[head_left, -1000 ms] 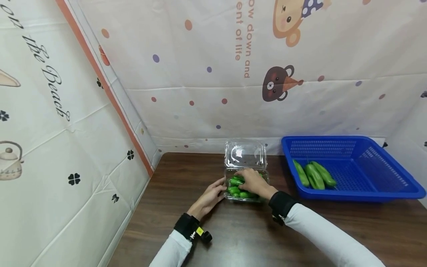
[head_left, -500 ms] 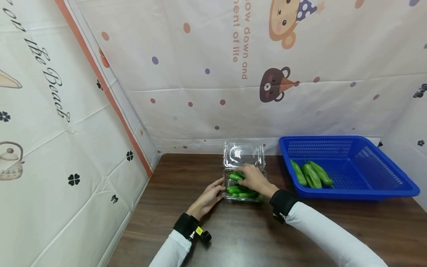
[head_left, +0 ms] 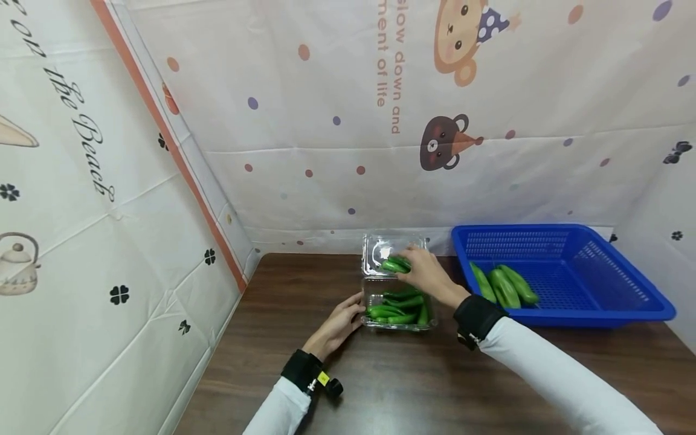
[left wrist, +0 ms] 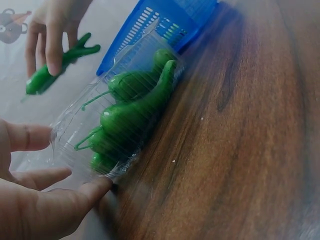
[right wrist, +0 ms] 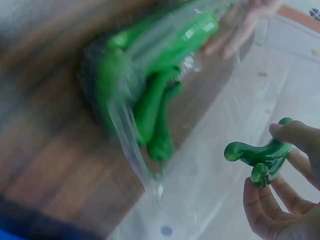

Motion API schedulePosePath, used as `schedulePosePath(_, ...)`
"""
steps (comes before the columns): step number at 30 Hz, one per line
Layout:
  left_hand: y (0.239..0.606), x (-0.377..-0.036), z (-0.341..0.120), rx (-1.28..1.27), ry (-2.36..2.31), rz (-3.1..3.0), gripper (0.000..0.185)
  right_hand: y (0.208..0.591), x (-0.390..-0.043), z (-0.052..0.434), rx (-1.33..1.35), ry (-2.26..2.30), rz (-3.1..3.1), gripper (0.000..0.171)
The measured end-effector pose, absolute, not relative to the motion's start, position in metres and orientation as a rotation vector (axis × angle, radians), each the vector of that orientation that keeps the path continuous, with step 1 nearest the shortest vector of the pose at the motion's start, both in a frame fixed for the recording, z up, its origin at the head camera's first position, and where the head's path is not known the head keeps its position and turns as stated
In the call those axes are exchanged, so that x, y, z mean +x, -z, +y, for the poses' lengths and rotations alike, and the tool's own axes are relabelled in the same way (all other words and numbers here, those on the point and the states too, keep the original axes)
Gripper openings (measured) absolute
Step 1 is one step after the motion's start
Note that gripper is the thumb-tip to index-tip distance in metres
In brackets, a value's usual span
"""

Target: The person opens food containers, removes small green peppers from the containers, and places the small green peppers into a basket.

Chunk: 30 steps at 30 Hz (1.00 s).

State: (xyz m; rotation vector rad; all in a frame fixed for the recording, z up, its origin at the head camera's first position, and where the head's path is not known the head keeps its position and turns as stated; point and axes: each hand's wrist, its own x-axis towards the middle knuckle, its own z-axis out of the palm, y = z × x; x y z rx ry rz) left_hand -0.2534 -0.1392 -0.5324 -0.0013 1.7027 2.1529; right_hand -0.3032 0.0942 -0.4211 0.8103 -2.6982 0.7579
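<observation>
A white printed cloth (head_left: pixel 304 127), with dots and bear faces, rises behind your wood-grain worktop (head_left: pixel 261 362). On the worktop's right side sits the blue perforated plastic basket (head_left: pixel 587 319), and to its left stands the clear plastic clamshell box (head_left: pixel 374 287), its lid (head_left: pixel 375 248) tipped back toward the cloth.

Your right hand (head_left: pixel 431 277) is raised in front of that lid, and its grip is closed on a small bunch of green chili peppers (head_left: pixel 396 264) — at least two. The right wrist view shows the bunch pinched between thumb and fingertips, well out from the palm, two rounded ends jutting past the grip toward the box. From the head view, the bunch sticks out to the left of your fingers, above the box and apart from the chilies inside.

Your left hand (head_left: pixel 338 323) has its fingers extended, the tips touching the box's left side.

Three plump green peppers (head_left: pixel 504 289) lie at the basket's left end — the slimmer green chilies (head_left: pixel 402 302) lie piled in the box's tray.
</observation>
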Motion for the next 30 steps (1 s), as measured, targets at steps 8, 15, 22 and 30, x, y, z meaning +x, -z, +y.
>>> schedulePosePath(8, 0.531, -0.255, -0.138, 0.004, -2.137, 1.719, 0.065, 0.382, -0.315, 0.116, 0.706, -0.732, -2.634, 0.047)
schedulePosePath(15, 0.531, -0.252, -0.138, 0.002, -2.135, 1.721, 0.065, 0.354, -0.316, 0.138, 0.605, -0.704, -2.581, 0.046)
schedulePosePath(22, 0.532, -0.251, -0.138, 0.014, -2.127, 1.73, 0.066, 0.337, -0.313, 0.161, 0.537, -0.703, -2.525, 0.045)
schedulePosePath(30, 0.531, -0.251, -0.138, 0.018, -2.134, 1.731, 0.065, 0.319, -0.314, 0.185, 0.464, -0.705, -2.5, 0.045)
